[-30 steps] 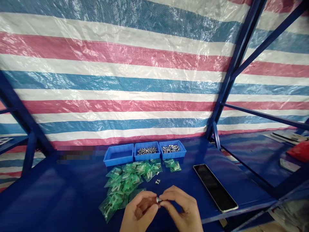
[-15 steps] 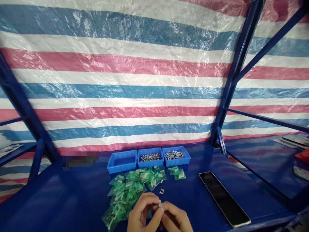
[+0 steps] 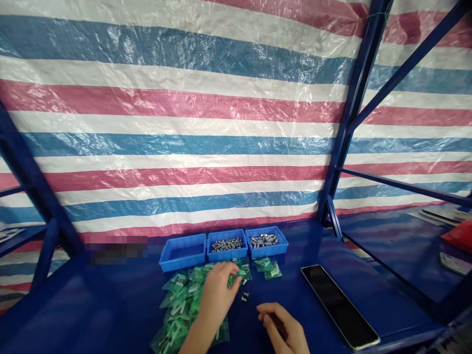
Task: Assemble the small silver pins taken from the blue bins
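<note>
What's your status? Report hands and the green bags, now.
Left hand on the green plastic bags. Right hand apart, nothing visibly held. Small metal parts lie between the hands.

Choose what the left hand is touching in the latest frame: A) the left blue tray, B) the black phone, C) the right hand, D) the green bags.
D: the left hand is pressed down among the green bags.

green plastic bags (image 3: 182,307) | heaped, overlapping, each holding small silver metal parts | on blue table (image 3: 110,305) | smaller bunch of bags (image 3: 268,269) just right | two loose silver metal parts (image 3: 244,296) lying just beside heap
</note>
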A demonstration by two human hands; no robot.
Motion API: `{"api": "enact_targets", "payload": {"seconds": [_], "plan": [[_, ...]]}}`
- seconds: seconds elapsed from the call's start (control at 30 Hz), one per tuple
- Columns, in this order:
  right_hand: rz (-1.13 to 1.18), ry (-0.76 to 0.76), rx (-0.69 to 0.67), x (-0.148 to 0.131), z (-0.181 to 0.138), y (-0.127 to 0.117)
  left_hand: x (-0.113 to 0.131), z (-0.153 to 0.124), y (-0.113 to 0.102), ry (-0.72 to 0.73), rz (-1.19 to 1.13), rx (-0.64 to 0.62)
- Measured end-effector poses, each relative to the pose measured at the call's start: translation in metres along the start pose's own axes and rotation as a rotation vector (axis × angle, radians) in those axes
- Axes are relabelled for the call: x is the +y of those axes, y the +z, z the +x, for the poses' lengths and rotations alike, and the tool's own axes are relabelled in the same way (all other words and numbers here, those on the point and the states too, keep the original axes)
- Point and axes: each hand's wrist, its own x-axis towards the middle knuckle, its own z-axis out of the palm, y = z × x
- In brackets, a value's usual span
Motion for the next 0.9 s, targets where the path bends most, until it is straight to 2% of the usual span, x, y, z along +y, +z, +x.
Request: {"api": "enact_targets", "payload": {"seconds": [0.1, 0.2, 0.4, 0.47, 0.57, 0.7, 0.9], "plan": [[-0.055, -0.024, 0.002, 0.003, 0.007, -0.002, 0.008, -0.03, 0.014, -0.002, 0.071, -0.139], [-0.067, -0.068, -0.004, 0.002, 0.009, 0.003, 0.009, -0.038, 0.021, -0.01, 0.148, -0.23], [-0.1, -0.101, -0.002, 0.002, 0.009, 0.004, 0.008, -0.037, 0.016, 0.011, 0.133, -0.233], [-0.117, -0.11, -0.049, 0.004, 0.011, 0.001, 0.01, -0.04, 0.01, 0.008, 0.023, -0.177], [-0.119, -0.144, -0.125, 0.003, 0.012, -0.001, 0.016, -0.048, 0.001, -0.048, -0.291, -0.092], [-0.082, -0.242, -0.216, -0.013, 0.009, -0.001, 0.022, -0.063, -0.005, -0.21, -0.648, -0.083], [-0.104, -0.412, -0.248, -0.041, 0.004, -0.003, 0.032, -0.075, -0.009, -0.378, -0.822, -0.12]]}}
